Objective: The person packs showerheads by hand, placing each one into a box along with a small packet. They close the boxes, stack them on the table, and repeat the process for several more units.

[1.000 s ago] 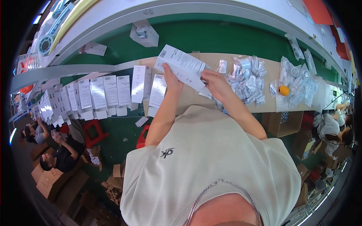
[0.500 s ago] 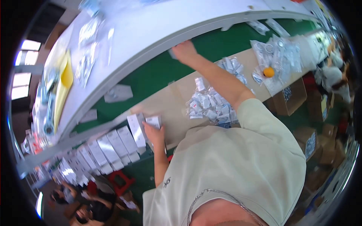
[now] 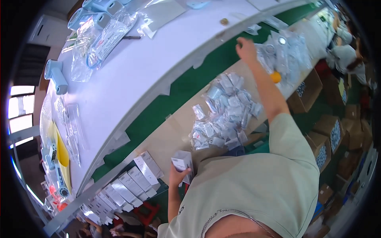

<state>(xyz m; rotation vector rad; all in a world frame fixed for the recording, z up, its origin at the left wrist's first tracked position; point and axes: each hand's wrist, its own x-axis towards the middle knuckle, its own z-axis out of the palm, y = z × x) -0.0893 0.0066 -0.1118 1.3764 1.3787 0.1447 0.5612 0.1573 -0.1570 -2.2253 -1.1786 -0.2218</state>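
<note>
My left hand (image 3: 177,176) grips a small white carton (image 3: 183,163) close to my chest, just above the tan bench (image 3: 174,133). My right hand (image 3: 245,48) is stretched far out to the upper right. It reaches the edge of a heap of clear plastic bags (image 3: 287,51), fingers curled; whether it holds anything I cannot tell. A pile of small bagged parts (image 3: 224,113) lies on the bench between the two hands. A row of several flat white cartons (image 3: 131,180) stands to the left of my left hand.
A green belt (image 3: 180,89) runs behind the bench, under a white shelf (image 3: 135,63) carrying bagged light-blue devices (image 3: 97,16). An orange ball (image 3: 275,77) sits by the clear bags. Brown boxes (image 3: 305,89) stand at the right, where other people sit.
The view has swung left and down. My right arm has reached farther out, from the belt's edge to the clear bags. My left hand still holds the white carton.
</note>
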